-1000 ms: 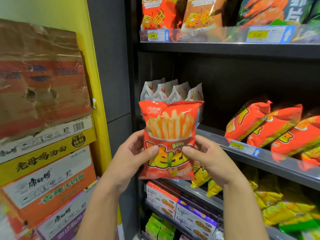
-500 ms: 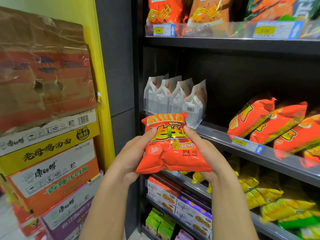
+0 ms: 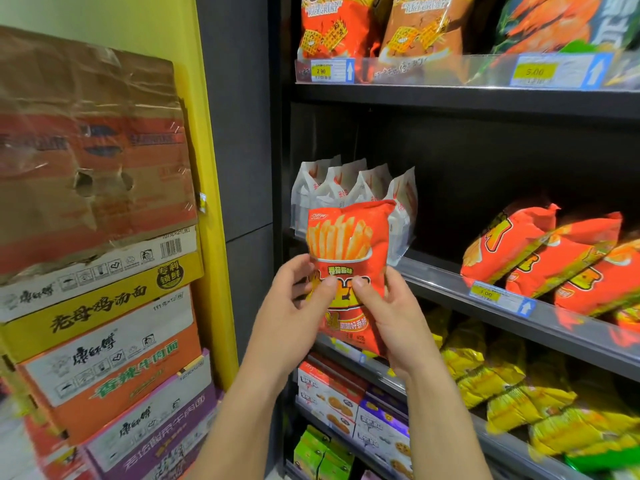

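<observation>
Well to the left of the hands stands a stack of noodle cartons (image 3: 100,306). Their sides read 康师傅, 老母鸡汤面 and 香辣牛肉面, with a round 专利锁鲜 badge on the yellow one; the top carton is wrapped in creased tape and its print is too blurred to read.

The left hand (image 3: 291,317) grips the red snack bag (image 3: 346,237) by its lower left edge, thumb pressed on the front. The bag is upright in the air, face toward the camera, with a picture of fries and a green label reading 番茄酱味 (the large yellow characters below are mostly covered by the thumbs). The right hand (image 3: 394,320) clasps the lower right edge the same way, thumb in front and fingers curled behind.

Just behind and above the hands, a row of white packets (image 3: 346,181) sits at the left end of the middle shelf (image 3: 443,285). The bag looks lined up in front of them, so I judge the placing about half done: it is raised and turned face out, but not yet set on the shelf, and both hands have yet to let go.

Above the hands a yellow price tag (image 3: 321,71) reads 2.90. To their right a tag (image 3: 485,293) on the shelf rail reads 3.00, under leaning orange bags (image 3: 554,258). Up to the right, another tag (image 3: 535,71) reads 5.00.
</observation>
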`<state>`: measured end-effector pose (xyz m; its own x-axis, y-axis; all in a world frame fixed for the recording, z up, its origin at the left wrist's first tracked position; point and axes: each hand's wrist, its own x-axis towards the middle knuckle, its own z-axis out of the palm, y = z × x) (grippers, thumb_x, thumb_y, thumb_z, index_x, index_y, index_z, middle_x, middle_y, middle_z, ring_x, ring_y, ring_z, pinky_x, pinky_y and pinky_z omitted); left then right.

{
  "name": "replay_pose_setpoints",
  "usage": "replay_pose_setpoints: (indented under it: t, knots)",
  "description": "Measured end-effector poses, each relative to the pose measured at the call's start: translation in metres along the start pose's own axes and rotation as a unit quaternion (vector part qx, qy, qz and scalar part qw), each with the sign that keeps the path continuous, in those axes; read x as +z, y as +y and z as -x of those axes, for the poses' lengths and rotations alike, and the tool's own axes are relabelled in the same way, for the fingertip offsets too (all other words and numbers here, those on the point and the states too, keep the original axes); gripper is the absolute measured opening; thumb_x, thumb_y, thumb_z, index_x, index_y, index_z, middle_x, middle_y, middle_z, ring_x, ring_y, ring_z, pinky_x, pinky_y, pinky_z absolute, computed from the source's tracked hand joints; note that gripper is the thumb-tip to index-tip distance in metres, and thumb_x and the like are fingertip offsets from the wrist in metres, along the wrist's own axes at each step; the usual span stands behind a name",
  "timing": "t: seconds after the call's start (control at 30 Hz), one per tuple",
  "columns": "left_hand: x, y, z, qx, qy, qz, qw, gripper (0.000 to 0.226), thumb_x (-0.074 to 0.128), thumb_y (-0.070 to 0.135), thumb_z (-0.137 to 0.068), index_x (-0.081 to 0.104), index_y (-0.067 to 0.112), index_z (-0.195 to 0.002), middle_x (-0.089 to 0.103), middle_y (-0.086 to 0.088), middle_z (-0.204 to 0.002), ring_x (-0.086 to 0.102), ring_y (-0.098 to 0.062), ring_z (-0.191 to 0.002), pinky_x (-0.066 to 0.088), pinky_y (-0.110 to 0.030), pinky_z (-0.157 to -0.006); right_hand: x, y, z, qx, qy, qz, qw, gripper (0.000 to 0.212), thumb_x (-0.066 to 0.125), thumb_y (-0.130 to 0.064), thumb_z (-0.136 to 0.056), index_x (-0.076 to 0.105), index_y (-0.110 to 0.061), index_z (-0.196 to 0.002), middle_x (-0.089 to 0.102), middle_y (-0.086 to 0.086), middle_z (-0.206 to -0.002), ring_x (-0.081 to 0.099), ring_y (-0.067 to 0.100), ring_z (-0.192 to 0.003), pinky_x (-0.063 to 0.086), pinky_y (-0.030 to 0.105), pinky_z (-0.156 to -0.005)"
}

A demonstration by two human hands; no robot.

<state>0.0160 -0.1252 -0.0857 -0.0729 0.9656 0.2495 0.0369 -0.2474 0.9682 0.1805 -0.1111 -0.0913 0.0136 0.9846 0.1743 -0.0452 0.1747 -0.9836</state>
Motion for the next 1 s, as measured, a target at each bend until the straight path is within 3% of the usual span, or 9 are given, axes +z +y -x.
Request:
replay_pose_setpoints:
  t: [0.07, 0.13, 0.27, 0.37, 0.47, 0.6, 0.7, 0.8, 1.0]
  knots:
    - [0.004, 0.003, 0.003, -0.007, -0.027, 0.011, 1.000, 0.065, 0.070, 0.066, -0.078, 0.042, 0.054, -0.135, 0.059, 0.037, -0.126, 0.056, 0.017, -0.119, 0.052, -0.022, -0.099, 0.002, 0.001, 0.000, -0.033, -0.020, 0.007, 0.999, 0.052, 0.072, -0.052, -0.094, 0.057, -0.035, -0.140, 0.075, -0.005, -0.126, 0.074, 0.018, -0.113, 0.061, 0.047, -0.095]
    - [0.004, 0.004, 0.003, -0.015, -0.041, 0.033, 0.999, 0.063, 0.073, 0.066, -0.076, 0.043, 0.057, -0.130, 0.064, 0.043, -0.113, 0.061, 0.021, -0.109, 0.053, -0.015, -0.089, 0.002, 0.000, 0.000, -0.047, -0.031, 0.003, 0.998, 0.051, 0.063, -0.052, -0.095, 0.058, -0.037, -0.143, 0.073, -0.010, -0.128, 0.072, 0.010, -0.116, 0.061, 0.037, -0.095]
    - [-0.005, -0.001, 0.000, -0.025, -0.018, 0.053, 0.998, 0.098, 0.085, 0.068, -0.068, 0.040, 0.042, -0.152, 0.071, 0.024, -0.126, 0.070, 0.002, -0.113, 0.058, -0.036, -0.097, 0.004, 0.000, -0.002, -0.081, -0.021, 0.014, 0.996, 0.034, 0.058, -0.037, -0.101, 0.068, -0.033, -0.133, 0.075, -0.011, -0.125, 0.072, 0.013, -0.111, 0.058, 0.034, -0.090]
    - [-0.010, -0.002, 0.000, -0.039, -0.013, 0.090, 0.995, 0.070, 0.088, 0.031, -0.086, 0.050, 0.033, -0.145, 0.077, 0.012, -0.119, 0.076, -0.012, -0.108, 0.063, -0.037, -0.088, 0.005, 0.003, -0.004, -0.107, -0.013, 0.017, 0.994, 0.034, 0.066, -0.009, -0.100, 0.072, -0.032, -0.123, 0.078, -0.005, -0.118, 0.073, 0.013, -0.106, 0.059, 0.027, -0.083]
    - [-0.016, -0.002, 0.001, -0.070, -0.022, 0.143, 0.987, 0.055, 0.078, 0.016, -0.091, 0.054, 0.028, -0.139, 0.080, 0.004, -0.114, 0.079, -0.020, -0.102, 0.066, -0.038, -0.080, 0.007, 0.007, -0.008, -0.099, 0.003, 0.008, 0.995, 0.038, 0.078, -0.013, -0.091, 0.073, -0.031, -0.124, 0.076, -0.002, -0.116, 0.071, 0.011, -0.101, 0.059, 0.025, -0.082]
    - [-0.024, -0.002, 0.002, -0.100, -0.060, 0.204, 0.972, 0.059, 0.084, 0.026, -0.085, 0.059, 0.026, -0.138, 0.078, -0.007, -0.122, 0.077, -0.030, -0.107, 0.064, -0.047, -0.085, 0.008, 0.010, -0.012, -0.035, -0.054, -0.007, 0.998, 0.063, 0.083, -0.047, -0.083, 0.062, -0.028, -0.139, 0.072, -0.003, -0.132, 0.069, 0.017, -0.122, 0.059, 0.034, -0.095]
    - [-0.028, -0.005, 0.002, -0.111, -0.089, 0.229, 0.963, 0.056, 0.081, 0.023, -0.084, 0.063, 0.023, -0.136, 0.077, -0.012, -0.122, 0.076, -0.035, -0.108, 0.066, -0.043, -0.081, 0.007, 0.008, -0.006, 0.004, -0.134, -0.032, 0.991, 0.064, 0.071, -0.049, -0.087, 0.059, -0.020, -0.143, 0.073, 0.004, -0.133, 0.070, 0.027, -0.123, 0.053, 0.051, -0.107]
    - [-0.030, -0.009, -0.003, -0.112, -0.123, 0.220, 0.961, 0.050, 0.078, 0.022, -0.088, 0.063, 0.023, -0.136, 0.077, -0.012, -0.124, 0.075, -0.036, -0.110, 0.065, -0.044, -0.085, 0.001, 0.006, -0.003, 0.010, -0.135, -0.010, 0.991, 0.053, 0.066, -0.043, -0.094, 0.061, -0.017, -0.140, 0.074, 0.007, -0.132, 0.071, 0.031, -0.121, 0.050, 0.059, -0.109]
    - [-0.015, -0.012, -0.014, -0.086, -0.139, 0.156, 0.974, 0.062, 0.084, 0.027, -0.087, 0.057, 0.025, -0.142, 0.076, -0.003, -0.128, 0.074, -0.029, -0.115, 0.057, -0.052, -0.098, -0.021, 0.000, -0.002, -0.022, -0.061, 0.038, 0.997, 0.045, 0.068, -0.034, -0.094, 0.063, -0.017, -0.135, 0.076, 0.001, -0.127, 0.073, 0.023, -0.117, 0.056, 0.053, -0.104]
